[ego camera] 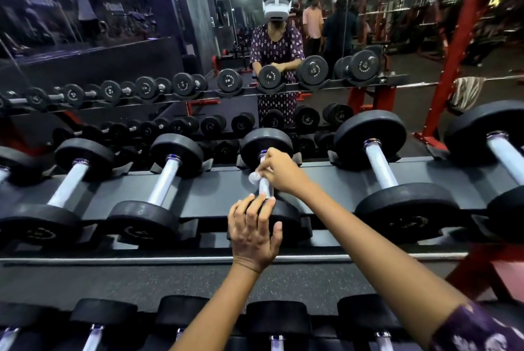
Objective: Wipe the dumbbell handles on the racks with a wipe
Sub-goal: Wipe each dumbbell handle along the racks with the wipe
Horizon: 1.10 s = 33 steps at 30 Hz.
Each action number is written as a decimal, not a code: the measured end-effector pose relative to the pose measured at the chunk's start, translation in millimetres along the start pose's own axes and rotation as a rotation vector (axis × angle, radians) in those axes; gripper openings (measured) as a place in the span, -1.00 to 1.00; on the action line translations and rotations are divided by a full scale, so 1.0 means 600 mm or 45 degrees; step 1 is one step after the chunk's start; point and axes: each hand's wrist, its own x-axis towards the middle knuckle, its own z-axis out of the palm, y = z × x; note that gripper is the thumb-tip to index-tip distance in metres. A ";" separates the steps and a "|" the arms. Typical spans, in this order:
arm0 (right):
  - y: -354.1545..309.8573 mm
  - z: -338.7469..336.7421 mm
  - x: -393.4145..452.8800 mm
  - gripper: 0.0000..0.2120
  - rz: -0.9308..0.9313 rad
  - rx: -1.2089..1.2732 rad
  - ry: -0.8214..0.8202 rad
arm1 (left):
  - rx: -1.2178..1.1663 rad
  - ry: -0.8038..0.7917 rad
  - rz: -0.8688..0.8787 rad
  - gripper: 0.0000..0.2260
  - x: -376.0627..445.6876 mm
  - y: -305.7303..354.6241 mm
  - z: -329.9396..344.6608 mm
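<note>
The dumbbell (269, 180) lies on the upper rack (215, 189), in the middle of a row of others. The right hand (279, 170) pinches a white wipe (254, 177) against its handle (266, 189), fingers curled. The left hand (253, 230) rests on the near weight (286, 216), fingers spread and nearly straight. Behind the rack a mirror (170, 67) shows a dim gym; more dumbbells sit on the lower rack (198, 319)

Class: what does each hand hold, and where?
Right hand pinches a white wipe against the dumbbell handle; left hand rests on the near weight head, gripping nothing.
</note>
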 end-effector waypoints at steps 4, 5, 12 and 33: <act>-0.009 -0.016 0.017 -0.78 -0.043 -0.130 -0.106 | 0.013 -0.020 -0.006 -0.64 0.006 -0.001 -0.002; -0.010 -0.018 0.020 -0.77 -0.068 -0.193 -0.114 | 0.011 -0.018 -0.004 -0.64 0.004 0.000 -0.004; 0.023 -0.001 -0.025 -0.65 -0.253 -0.063 -0.004 | 0.031 -0.021 -0.014 -0.64 0.003 -0.001 -0.003; 0.017 0.024 -0.023 -0.65 0.822 1.401 0.436 | 0.034 0.019 -0.015 -0.64 0.002 0.002 0.000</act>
